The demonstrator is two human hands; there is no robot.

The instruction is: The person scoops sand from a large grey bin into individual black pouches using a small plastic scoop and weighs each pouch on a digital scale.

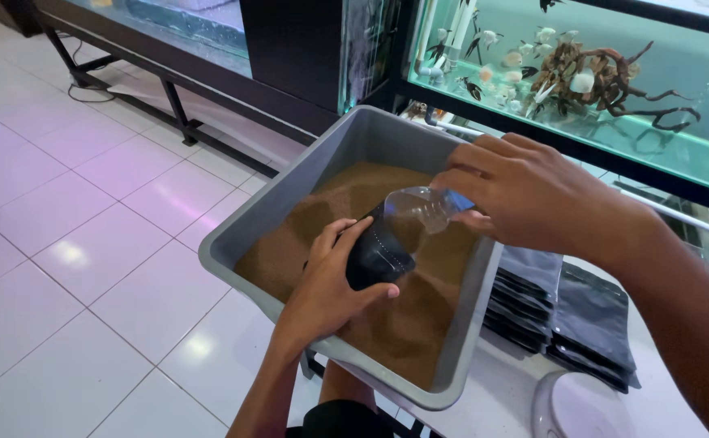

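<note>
Left hand (330,280) grips a black pouch (377,251) inside the tub (241,235); right hand (524,195) clamps a clear scoop (421,207); stacked pouches (569,312) crowd the right rim

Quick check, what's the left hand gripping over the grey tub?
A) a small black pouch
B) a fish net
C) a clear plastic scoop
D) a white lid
A: the left hand wraps a small black pouch above the brown granules, while the right hand holds the clear plastic scoop at its mouth.
</note>
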